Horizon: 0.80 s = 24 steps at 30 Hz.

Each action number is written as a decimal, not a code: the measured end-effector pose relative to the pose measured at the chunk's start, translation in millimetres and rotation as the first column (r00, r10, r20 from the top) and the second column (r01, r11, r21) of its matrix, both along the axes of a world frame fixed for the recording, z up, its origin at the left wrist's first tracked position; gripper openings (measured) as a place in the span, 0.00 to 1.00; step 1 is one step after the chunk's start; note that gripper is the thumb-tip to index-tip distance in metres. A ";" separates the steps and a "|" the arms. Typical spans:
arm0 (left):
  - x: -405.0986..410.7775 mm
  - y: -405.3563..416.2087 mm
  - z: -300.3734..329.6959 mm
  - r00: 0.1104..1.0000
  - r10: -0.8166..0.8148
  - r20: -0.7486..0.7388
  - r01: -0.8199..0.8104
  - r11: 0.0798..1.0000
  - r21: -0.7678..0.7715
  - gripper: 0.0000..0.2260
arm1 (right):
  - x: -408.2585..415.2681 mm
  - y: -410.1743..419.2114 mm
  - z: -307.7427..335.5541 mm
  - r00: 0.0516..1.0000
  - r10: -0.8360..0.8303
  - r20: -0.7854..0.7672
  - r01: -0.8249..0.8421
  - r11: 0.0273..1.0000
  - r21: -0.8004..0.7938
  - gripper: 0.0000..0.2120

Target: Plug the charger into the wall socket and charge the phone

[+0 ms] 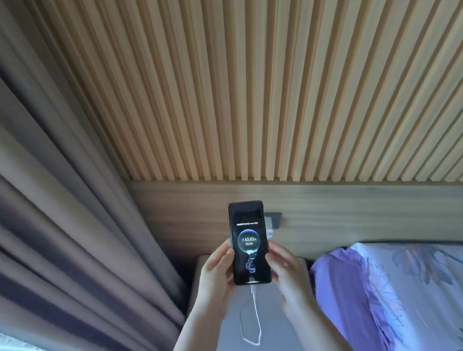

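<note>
The phone (249, 242) stood upright in both hands, screen toward the camera, in front of the wooden headboard (361, 208) and above the bedside table (273, 320). Its screen showed a charging animation and 43.82%, so the task looked all but finished. The left hand (217, 275) wrapped the phone's left edge, thumb on the screen side and fingers curled behind; the right hand (286, 274) pinched the right edge the same way. A white cable (256, 308) ran from the phone's bottom port and looped down between the wrists.

What remained, in my judgement, was to set the phone down flat on the table. That would go best with the cable kept slack, the plug end not bent against the surface, and no pull toward the wall.

The socket (274, 218) showed only as a dark plate peeking out beside the phone's upper right corner. The charger itself sat mostly behind the phone; only a pale sliver showed below the plate, so its seating could not be confirmed by sight. The small text on the screen was too fine to read. The bedding (405, 287) was cut off at the right edge, and the curtain (52, 211) filled the left.
</note>
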<state>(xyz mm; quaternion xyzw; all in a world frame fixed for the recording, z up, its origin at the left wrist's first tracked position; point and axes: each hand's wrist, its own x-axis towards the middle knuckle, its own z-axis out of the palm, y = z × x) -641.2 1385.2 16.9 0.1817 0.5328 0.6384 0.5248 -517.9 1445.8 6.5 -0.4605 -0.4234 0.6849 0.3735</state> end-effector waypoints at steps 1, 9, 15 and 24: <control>0.4 -2.3 -8.4 1.000 0.005 -0.004 -0.005 0.999 -0.040 0.14 | 0.3 -1.9 -10.2 1.000 0.013 0.026 -0.012 1.000 -0.021 0.15; 7.9 -5.3 -91.0 0.999 0.019 0.037 -0.007 0.951 -0.309 0.12 | 7.8 -12.3 -99.5 0.993 -0.009 0.115 0.034 0.975 -0.221 0.15; 22.5 4.2 -161.8 0.999 0.002 0.052 0.022 0.888 -0.459 0.15 | 25.6 -11.7 -176.7 0.977 -0.009 0.213 0.072 0.955 -0.288 0.16; 41.7 27.2 -285.8 0.993 -0.117 0.021 0.104 0.764 -0.637 0.18 | 47.9 -3.1 -290.9 0.939 -0.065 0.338 0.206 0.894 -0.399 0.17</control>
